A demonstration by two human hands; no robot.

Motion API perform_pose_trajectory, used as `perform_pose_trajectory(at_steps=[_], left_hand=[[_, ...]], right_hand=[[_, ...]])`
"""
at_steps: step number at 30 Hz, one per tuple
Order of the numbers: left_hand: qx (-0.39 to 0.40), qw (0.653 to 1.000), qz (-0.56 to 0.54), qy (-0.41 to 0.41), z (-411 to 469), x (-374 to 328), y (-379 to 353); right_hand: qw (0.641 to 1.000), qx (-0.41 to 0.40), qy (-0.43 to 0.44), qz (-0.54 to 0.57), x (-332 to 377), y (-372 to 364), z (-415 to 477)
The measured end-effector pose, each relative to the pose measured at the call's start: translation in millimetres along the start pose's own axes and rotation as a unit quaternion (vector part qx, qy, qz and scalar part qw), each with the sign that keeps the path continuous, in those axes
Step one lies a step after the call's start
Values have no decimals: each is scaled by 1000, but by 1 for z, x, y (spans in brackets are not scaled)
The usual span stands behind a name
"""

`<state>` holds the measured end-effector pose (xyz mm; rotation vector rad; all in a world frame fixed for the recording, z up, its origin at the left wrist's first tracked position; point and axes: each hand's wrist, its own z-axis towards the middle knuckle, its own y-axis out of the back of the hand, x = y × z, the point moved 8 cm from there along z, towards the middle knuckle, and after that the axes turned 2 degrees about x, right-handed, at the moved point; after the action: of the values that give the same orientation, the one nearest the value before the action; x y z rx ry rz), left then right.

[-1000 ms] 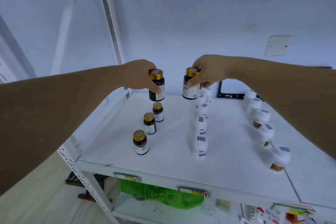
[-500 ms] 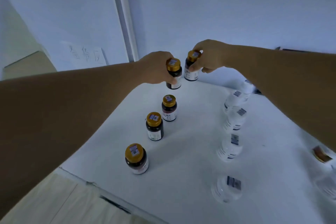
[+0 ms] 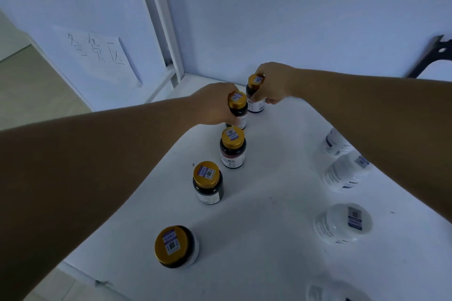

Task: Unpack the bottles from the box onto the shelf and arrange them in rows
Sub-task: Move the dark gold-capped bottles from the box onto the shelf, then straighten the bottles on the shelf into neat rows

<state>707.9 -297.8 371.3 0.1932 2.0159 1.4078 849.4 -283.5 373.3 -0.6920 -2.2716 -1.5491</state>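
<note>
At the shelf's (image 3: pixel 269 215) far edge, one gold-capped bottle (image 3: pixel 237 101) is clamped in the left grip (image 3: pixel 210 105), a second bottle (image 3: pixel 256 80) in the right grip (image 3: pixel 275 85); aligned release is needed next.

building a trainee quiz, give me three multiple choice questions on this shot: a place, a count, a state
1. Where is the bottle that the right hand holds? A far end of the gold-capped row B near edge C inside a box
2. How many gold-capped bottles show? A three B five C seven
3. What is the left hand doing? A lying flat B gripping a bottle C pointing
1 A: it is beyond the other four. 2 B: five gold lids line up. 3 B: it wraps round the fourth bottle.
</note>
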Motion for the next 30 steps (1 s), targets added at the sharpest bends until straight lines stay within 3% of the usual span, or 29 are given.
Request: perform_pose_trajectory(at_steps=[13, 20, 26, 30], left_hand=[[-4, 1000, -24, 20, -31, 11, 40], [-18, 999, -11, -48, -89, -10, 71], [-34, 982, -134, -125, -129, -6, 71], [11, 970, -199, -137, -141, 15, 31]], right_hand=[[992, -71, -14, -104, 7, 15, -47], [991, -69, 5, -115, 22, 8, -120], [995, -81, 9, 57, 22, -39, -160], [984, -110, -43, 130, 15, -78, -160]])
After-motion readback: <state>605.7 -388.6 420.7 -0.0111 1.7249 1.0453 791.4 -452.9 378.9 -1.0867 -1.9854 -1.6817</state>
